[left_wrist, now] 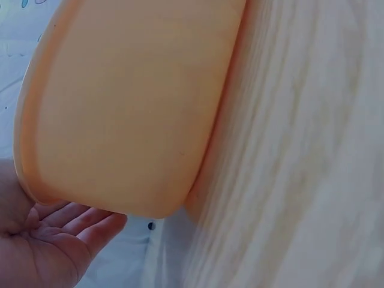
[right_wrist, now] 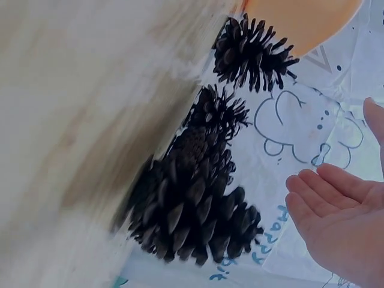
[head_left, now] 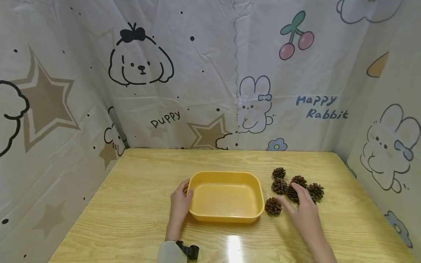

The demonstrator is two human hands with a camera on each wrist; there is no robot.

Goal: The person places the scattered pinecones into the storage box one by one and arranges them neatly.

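A yellow plastic tray (head_left: 225,220) stands on the wooden table, its inside bare. At its left end, my left hand (head_left: 180,202) holds the rim, thumb at the edge and fingers along the outer wall. The left wrist view shows that hand (left_wrist: 54,246) below the tray's wall (left_wrist: 132,108). Above the pine cones at the right hovers my right hand (head_left: 305,215), fingers spread and nothing held. One brown pine cone (head_left: 273,206) lies beside the tray's right end. Several more pine cones (head_left: 279,186) cluster behind, partly hidden by the hand. In the right wrist view the hand (right_wrist: 342,216) is apart from the cones (right_wrist: 198,204).
The wooden tabletop (head_left: 131,215) extends around the tray. A printed cloth (head_left: 204,73) with cartoon drawings hangs behind the table and along both sides. On my left wrist sits a black strap mount (head_left: 189,250).
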